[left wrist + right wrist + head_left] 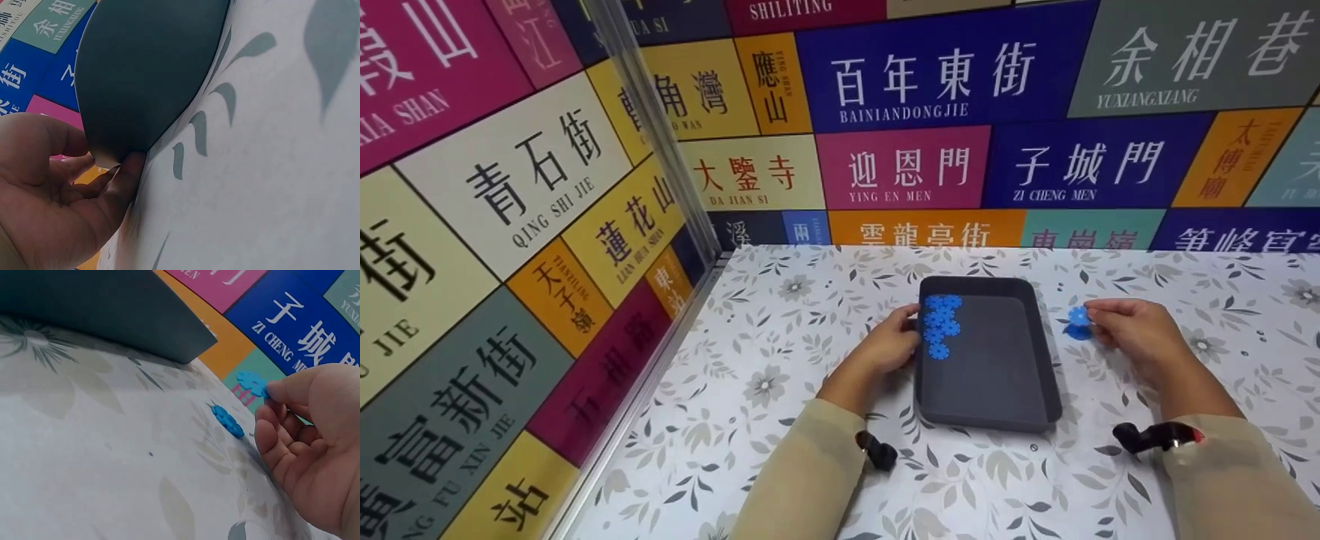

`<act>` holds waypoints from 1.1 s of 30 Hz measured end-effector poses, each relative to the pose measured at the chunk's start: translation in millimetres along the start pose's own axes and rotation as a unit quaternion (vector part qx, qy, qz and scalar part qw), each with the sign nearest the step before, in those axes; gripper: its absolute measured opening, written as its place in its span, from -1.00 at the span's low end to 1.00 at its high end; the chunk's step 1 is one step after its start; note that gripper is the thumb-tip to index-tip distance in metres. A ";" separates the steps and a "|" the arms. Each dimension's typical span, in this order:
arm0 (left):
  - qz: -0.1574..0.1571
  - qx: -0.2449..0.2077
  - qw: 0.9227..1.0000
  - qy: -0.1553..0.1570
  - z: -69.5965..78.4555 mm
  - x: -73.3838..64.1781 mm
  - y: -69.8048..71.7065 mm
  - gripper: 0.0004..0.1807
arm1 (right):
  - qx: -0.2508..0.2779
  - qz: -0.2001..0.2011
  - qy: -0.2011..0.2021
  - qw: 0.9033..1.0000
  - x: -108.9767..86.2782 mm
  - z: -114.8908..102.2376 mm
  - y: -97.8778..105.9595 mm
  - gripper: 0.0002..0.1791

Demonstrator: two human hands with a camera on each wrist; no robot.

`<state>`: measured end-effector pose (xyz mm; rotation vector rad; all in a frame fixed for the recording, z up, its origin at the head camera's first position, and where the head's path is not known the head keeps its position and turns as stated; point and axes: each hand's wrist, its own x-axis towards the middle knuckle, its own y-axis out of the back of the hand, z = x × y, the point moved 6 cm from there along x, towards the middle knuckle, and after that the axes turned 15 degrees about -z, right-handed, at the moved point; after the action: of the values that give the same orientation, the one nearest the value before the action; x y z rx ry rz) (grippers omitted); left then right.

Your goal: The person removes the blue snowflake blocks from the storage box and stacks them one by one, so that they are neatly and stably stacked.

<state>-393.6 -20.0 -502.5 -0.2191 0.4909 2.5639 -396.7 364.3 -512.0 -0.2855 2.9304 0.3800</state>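
Observation:
A dark grey rectangular tray (997, 367) lies on the table, with several blue flower-shaped snowflake discs (940, 322) grouped along its upper left inside. My left hand (894, 341) grips the tray at its left side. In the left wrist view the thumb (130, 171) is at the tray's lower edge and the fingers are by its wall. To the right of the tray, my right hand (1140, 330) pinches one blue snowflake disc (251, 383) between thumb and forefinger. Just below it, another blue snowflake disc (228, 421) is over the tablecloth.
The table (765, 442) has a white cloth printed with grey leaves and flowers. Walls of coloured street-name signs (904, 166) rise behind it and on the left, meeting at a metal corner strip (660, 127). Black wrist cameras (1155, 437) sit on both sleeves.

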 end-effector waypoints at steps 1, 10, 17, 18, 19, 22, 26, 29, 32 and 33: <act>0.000 0.002 1.000 -0.001 0.3 0.3 0.2 -0.31 | -0.010 0.000 -0.001 1.000 0.4 1.4 0.7 -0.84; 0.004 0.013 1.000 -0.001 0.2 0.1 1.9 -0.32 | -0.086 -0.008 -0.027 0.996 0.1 6.0 0.1 -0.52; 0.006 0.011 1.000 0.000 0.1 -0.5 2.1 -0.31 | -0.114 -0.007 -0.040 0.993 0.5 6.9 0.3 -0.49; 0.005 0.009 1.000 0.000 0.3 -0.9 2.0 -0.30 | -0.122 -0.006 -0.041 0.992 0.4 6.7 0.5 -0.48; 0.005 0.006 1.000 -0.001 0.6 -1.2 1.9 -0.30 | -0.130 -0.004 -0.042 0.991 0.3 6.4 0.7 -0.47; 0.006 -0.004 1.000 -0.002 1.0 -1.8 1.5 -0.29 | -0.145 0.002 -0.039 0.989 0.1 5.6 0.9 -0.43; 0.009 -0.003 1.000 0.002 1.5 -2.0 1.2 -0.30 | -0.152 0.007 -0.034 0.988 -0.5 5.6 0.8 -0.43; 0.008 0.000 1.000 0.000 1.7 -1.8 0.9 -0.30 | -0.156 0.011 -0.037 0.987 -0.9 6.2 1.1 -0.45; 0.007 0.001 1.000 -0.003 1.8 -1.9 0.6 -0.30 | -0.162 0.013 -0.046 0.986 -1.2 6.4 0.8 -0.46; 0.007 0.001 1.000 -0.004 1.7 -1.9 0.5 -0.30 | -0.165 0.013 -0.049 0.985 -1.2 6.3 0.4 -0.46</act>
<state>-392.3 -20.7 -500.3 -0.2060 0.4923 2.5765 -394.7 366.6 -517.7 -0.2621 2.7680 0.8595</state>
